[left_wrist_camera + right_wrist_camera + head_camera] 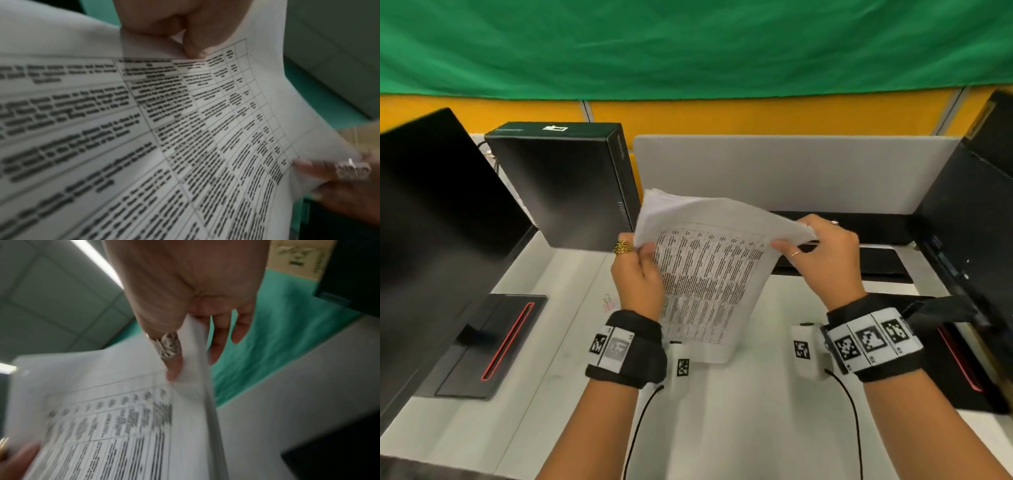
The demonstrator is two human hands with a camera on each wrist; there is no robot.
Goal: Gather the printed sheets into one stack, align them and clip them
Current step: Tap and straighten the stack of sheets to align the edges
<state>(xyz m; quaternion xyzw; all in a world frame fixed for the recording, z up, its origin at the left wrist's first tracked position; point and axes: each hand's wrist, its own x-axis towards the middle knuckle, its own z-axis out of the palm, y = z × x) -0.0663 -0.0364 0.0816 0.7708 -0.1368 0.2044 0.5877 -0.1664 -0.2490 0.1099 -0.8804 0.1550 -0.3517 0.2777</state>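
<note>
A stack of printed sheets [709, 274] with a table of text stands on its lower edge on the white desk [756, 428], upright and bowed toward me. My left hand [637, 270] pinches its left edge near the top corner. My right hand [822, 253] pinches the right top corner, thumb in front. In the left wrist view the printed sheets [164, 129] fill the frame, with my left thumb [195, 47] on the paper. The right wrist view has the thumb [172, 363] pressed on the sheets [115, 418]. A small pink binder clip [608, 303] lies on the desk left of my left wrist.
A dark monitor [438, 226] stands at the left on its base [486, 346]. A black mini PC [571, 185] stands behind the papers, beside a grey divider panel [791, 171]. Another black monitor [969, 219] is at the right.
</note>
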